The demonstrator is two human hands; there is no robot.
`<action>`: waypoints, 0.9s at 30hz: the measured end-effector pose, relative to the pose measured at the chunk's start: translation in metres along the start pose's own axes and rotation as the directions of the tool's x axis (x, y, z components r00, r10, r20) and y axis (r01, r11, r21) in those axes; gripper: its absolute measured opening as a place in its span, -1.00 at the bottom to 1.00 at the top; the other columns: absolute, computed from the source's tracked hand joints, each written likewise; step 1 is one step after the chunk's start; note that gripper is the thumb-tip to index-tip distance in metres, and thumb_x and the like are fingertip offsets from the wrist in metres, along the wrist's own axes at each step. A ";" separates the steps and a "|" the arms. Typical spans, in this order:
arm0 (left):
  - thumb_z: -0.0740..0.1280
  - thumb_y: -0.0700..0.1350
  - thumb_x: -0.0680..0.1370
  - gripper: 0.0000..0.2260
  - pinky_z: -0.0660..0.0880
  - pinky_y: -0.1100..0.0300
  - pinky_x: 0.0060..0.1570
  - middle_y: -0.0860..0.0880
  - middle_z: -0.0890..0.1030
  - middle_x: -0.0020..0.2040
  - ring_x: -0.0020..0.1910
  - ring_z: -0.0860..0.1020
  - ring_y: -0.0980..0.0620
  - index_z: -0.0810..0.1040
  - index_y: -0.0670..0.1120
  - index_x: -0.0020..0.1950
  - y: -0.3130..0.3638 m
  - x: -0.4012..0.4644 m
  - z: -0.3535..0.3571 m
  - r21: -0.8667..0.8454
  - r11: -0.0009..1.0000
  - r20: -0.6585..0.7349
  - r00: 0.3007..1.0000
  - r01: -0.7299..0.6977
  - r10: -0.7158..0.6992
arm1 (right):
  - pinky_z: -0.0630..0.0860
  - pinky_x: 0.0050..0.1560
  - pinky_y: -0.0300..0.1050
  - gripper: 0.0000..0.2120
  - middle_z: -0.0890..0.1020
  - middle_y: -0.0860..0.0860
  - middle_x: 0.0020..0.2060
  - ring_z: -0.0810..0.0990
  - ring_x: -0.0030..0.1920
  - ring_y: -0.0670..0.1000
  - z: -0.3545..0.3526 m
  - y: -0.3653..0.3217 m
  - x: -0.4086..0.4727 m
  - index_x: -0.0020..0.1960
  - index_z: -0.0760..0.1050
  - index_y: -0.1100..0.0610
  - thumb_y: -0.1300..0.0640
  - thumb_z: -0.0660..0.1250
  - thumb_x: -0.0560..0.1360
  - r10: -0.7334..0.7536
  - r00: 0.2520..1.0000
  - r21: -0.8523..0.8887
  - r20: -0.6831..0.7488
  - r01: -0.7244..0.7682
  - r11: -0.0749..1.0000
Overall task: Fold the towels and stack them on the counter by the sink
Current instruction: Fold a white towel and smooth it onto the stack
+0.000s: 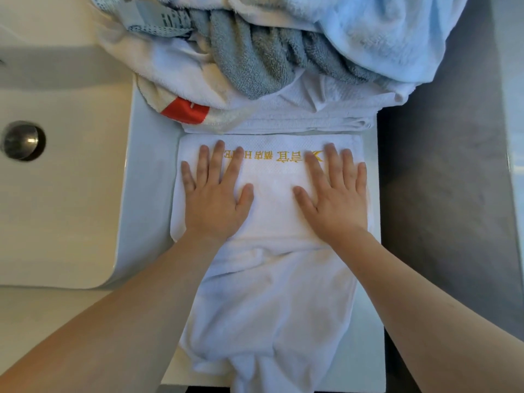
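- Left hand (214, 199) and right hand (336, 198) lay flat, fingers straight and spread, pressing the white towel (272, 293) at frame centre, gripping nothing
- Towel lay on the counter (147, 171), right of the sink (56, 194); unfolded towel pile (255, 52) filled the upper frame

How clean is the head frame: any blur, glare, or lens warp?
Head view: soft overall; fingertips of the left hand and right hand smear slightly. White towel near blown out, weave barely visible, though its gold lettering is legible. Cool cast on the counter. Wide-angle warp curves the sink edges; small highlight on the drain.
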State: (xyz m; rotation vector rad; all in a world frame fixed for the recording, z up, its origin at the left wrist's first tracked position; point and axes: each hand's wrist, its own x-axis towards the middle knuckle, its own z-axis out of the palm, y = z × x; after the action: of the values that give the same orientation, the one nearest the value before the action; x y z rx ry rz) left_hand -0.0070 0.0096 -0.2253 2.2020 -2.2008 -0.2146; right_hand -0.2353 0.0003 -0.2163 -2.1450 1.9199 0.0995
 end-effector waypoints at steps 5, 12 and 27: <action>0.07 0.19 0.57 -0.40 -0.07 -0.30 0.49 -0.11 0.16 0.60 0.58 0.08 -0.17 0.19 0.03 0.59 0.001 0.001 0.003 0.023 1.000 -0.035 0.999 0.016 -0.015 | -0.24 0.50 0.24 -0.34 -0.14 0.02 0.58 -0.19 0.56 0.14 0.000 -0.001 0.001 0.59 -0.14 -0.11 -0.33 -0.14 0.56 0.034 0.999 -0.020 0.006 -0.034 0.999; 0.08 0.14 0.60 -0.39 0.14 -0.24 0.47 -0.27 0.27 0.51 0.47 0.25 -0.32 0.26 -0.20 0.54 0.000 -0.012 -0.004 0.028 0.977 -0.125 0.970 0.213 -0.208 | -0.29 0.51 0.16 -0.19 -0.22 0.07 0.57 -0.25 0.56 0.11 -0.010 -0.002 0.003 0.58 -0.23 0.00 -0.40 -0.08 0.51 0.043 0.997 0.019 0.071 -0.044 0.999; 0.33 -0.17 0.47 -0.58 0.40 -0.09 0.19 -0.24 0.48 0.22 0.19 0.45 -0.25 0.47 -0.25 0.31 0.057 0.030 -0.170 -0.391 0.890 -0.584 0.810 -0.234 -0.043 | 0.40 -0.03 -0.02 -0.82 0.57 0.17 -0.05 0.48 -0.05 0.12 -0.148 -0.042 -0.003 0.04 0.55 0.28 0.23 0.31 0.48 -0.042 0.631 0.243 -0.774 0.359 0.901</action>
State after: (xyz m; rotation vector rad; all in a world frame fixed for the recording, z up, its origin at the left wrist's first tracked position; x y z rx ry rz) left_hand -0.0447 -0.0341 -0.0535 1.6113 -1.7007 -0.0256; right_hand -0.2121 -0.0276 -0.0665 -2.2696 1.7749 -1.3198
